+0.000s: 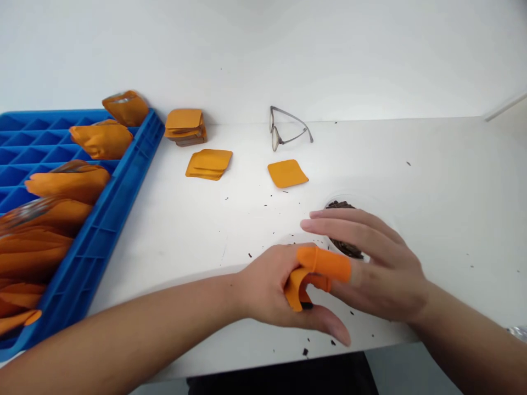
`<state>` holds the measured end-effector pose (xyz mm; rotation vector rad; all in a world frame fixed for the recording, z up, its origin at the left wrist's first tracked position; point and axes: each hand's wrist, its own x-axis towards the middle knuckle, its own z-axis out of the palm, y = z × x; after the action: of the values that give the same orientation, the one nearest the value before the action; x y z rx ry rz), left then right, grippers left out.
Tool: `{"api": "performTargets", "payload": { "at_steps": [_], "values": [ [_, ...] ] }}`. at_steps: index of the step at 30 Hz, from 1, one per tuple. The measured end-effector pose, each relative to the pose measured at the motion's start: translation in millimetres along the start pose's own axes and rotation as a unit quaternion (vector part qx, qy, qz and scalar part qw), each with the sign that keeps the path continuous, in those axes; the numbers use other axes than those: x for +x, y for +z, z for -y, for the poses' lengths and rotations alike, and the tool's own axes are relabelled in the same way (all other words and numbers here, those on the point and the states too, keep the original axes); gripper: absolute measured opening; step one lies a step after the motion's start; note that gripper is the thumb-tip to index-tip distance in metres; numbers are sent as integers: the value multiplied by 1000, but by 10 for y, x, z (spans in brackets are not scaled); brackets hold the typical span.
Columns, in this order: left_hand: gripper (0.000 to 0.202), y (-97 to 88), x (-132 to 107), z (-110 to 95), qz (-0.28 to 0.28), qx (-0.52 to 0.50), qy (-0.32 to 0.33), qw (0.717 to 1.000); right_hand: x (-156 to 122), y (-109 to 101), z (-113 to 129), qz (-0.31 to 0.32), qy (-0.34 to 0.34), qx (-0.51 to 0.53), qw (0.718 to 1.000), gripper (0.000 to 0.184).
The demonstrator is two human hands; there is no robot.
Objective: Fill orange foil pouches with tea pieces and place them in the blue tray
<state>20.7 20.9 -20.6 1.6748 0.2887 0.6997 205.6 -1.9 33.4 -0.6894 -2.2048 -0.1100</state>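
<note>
My left hand (272, 288) is curled round a small orange pouch (294, 291) near the table's front edge. My right hand (370, 258) meets it from the right, its index finger in an orange finger cot (325, 262) and pressed to the pouch's top, the other fingers stretched out. Just behind my right hand stands a clear dish of dark brown bits (343, 227), partly hidden by the fingers.
A blue compartment tray (111, 203) on the left holds several filled orange pouches (101, 140). Flat orange pouches lie in a stack (185, 126), a small pile (209, 163) and singly (287, 173). Glasses (284, 129) rest near the wall. Dark crumbs dot the white table (432, 175).
</note>
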Motion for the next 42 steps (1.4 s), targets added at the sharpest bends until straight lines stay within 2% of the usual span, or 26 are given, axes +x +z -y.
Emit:
{"api": "performTargets", "payload": {
  "at_steps": [3,6,9,16,23,30,39,42],
  "values": [
    [66,1,30,-17,-8,-1,-6,1000,-48,13,16,21,-37,-34,999,22],
    [65,0,33,-1,-10,-3,0,1000,-73,32,25,13,-51,-57,997,21],
    [60,-1,15,5,-14,-19,-4,1000,-71,79,39,-1,-38,-72,997,20],
    [37,13,17,-106,-59,-116,37,991,-35,137,59,-50,-27,-78,995,26],
    [44,1,-14,-133,-67,-128,-5,990,-35,28,38,-33,-28,-70,997,13],
    [47,-18,-44,-134,-79,-114,-43,989,-29,20,21,-72,-20,-71,995,17],
    [41,6,-73,-168,-87,-171,-83,978,28,43,-53,-111,-35,-59,991,5],
    [42,12,-80,-162,-89,-175,-87,977,55,70,-43,-141,-38,-61,987,13]
  ]
}}
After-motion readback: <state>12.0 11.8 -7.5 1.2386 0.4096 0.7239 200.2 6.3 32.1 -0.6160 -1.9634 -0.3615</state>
